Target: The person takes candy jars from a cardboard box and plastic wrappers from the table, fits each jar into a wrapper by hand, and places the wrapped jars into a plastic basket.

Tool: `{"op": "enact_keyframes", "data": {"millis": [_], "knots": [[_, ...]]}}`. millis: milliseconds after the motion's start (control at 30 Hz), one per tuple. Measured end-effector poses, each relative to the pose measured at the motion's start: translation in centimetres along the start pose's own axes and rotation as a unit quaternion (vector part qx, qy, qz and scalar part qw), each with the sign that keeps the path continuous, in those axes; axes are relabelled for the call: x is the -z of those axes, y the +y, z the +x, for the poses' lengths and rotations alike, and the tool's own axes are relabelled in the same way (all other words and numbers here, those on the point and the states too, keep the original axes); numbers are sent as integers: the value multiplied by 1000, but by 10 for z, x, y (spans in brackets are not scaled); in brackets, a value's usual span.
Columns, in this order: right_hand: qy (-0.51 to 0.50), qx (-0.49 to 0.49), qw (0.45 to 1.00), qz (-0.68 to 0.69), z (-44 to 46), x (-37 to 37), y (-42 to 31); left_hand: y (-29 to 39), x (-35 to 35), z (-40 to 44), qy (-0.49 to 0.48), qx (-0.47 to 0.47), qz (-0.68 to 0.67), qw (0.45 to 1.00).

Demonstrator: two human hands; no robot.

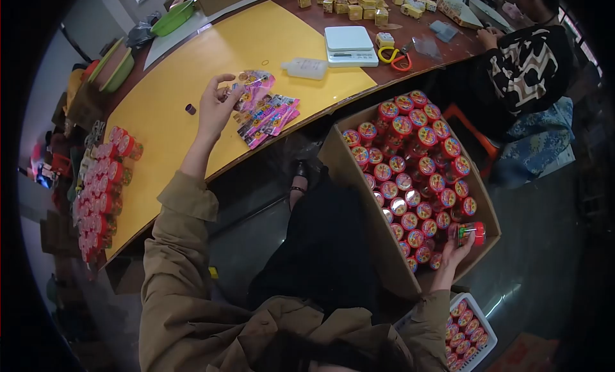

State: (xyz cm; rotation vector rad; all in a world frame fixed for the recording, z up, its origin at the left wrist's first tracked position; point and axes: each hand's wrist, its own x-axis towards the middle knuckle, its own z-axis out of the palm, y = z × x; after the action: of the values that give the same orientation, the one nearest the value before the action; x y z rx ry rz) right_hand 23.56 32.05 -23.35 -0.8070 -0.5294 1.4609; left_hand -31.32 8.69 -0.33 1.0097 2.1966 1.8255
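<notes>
My left hand (216, 109) is over the yellow tabletop, fingers curled and closed at the left end of a pink printed packet (257, 82). More pink packets (272, 121) lie in a loose pile just below it. A small dark cap-like piece (190, 109) sits to the left of this hand. At the right, my right hand (453, 251) grips a small clear jar (471, 234) with a red lid and green contents, tilted sideways above the near corner of a cardboard box (490, 212). Rows of red-lidded jars (413, 197) stand inside that box.
Stacked red-lidded jars (102, 193) line the table's left edge. On the table are a white scale (349, 45), a plastic bottle (305, 68), scissors (397, 57) and small yellow boxes (355, 7). A white basket (483, 346) of jars stands below right; a co-worker (535, 71) sits at right.
</notes>
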Motion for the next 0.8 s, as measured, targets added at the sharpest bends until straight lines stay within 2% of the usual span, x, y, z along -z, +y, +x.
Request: {"op": "enact_keyframes", "data": {"millis": [33,100,133,200,233,300,333,400,467,500,567,600,667,733,767,800], "knots": [[-58,-22,998,27,-24,-15,-8,14,-6,-14,-17,-4,-54,998],[-142,-78,983,92,-60,-18,-12,17,-16,-34,-52,-32,-2,998],[-177,-84,976,90,-82,-30,-17,37,-29,-56,-64,2,-88,994],[-241,-110,959,100,-136,-81,-34,44,-48,-98,-75,-8,-140,987],[-271,-122,951,90,-155,-93,-34,53,-58,-122,-76,-22,-155,985],[-331,-149,930,61,-191,-115,-39,64,-80,-167,-81,15,-212,974],[-364,-163,916,43,-208,-126,-43,60,-77,-184,-150,74,-239,956],[-393,-170,903,-32,-236,-131,-44,65,-83,-220,-168,99,-268,944],[-410,-172,895,-26,-253,-134,-48,70,-84,-249,-154,72,-261,950],[-414,-134,899,-56,-257,-135,-48,75,-83,-261,-148,41,-246,957],[-417,-83,899,-105,-269,-137,-59,88,-76,-274,-158,52,-256,952],[-451,-12,882,-134,-269,-136,-59,92,-74,-277,-157,49,-288,943],[-445,18,884,-143,-274,-138,-60,107,-69,-283,-155,44,-319,934],[-435,49,886,-151,-281,-139,-66,132,-65,-288,-190,234,-479,825],[-435,38,889,-134,-284,-140,-71,110,-66,-290,-233,188,-476,827],[-436,28,892,-115,-286,-140,-74,110,-68,-291,-224,99,-405,881]]}}
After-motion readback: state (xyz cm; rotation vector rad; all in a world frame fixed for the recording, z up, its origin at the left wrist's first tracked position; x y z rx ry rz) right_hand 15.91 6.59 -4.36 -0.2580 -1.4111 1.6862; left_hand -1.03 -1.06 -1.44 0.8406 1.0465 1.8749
